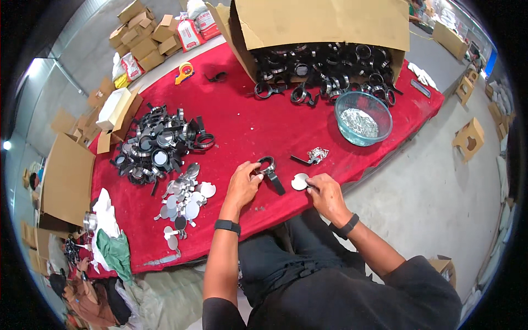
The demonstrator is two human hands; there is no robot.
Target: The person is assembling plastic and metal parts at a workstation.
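Note:
My left hand (245,184) is closed on a metal ring with a black handle (275,182), which lies on the red cloth with its handle pointing toward me. To its right, my right hand (327,197) pinches the edge of a flat silvery disc (300,181) just above or on the cloth; I cannot tell which. Beyond that hand are a little heap of small metal pins (318,155) and a loose black handle piece (300,160). Left of my left hand lies a pile of silvery discs with tabs (190,201). Behind them is a larger heap of black-handled rings (159,140), several with discs in them.
A clear bowl (351,136) of metal pins stands on the red-covered table (236,104). An open carton (324,25) full of black-handled rings is at the back. Tape dispenser (185,72), white gloves (422,76) and cloths (107,225) lie around. Another person (91,300) sits at lower left.

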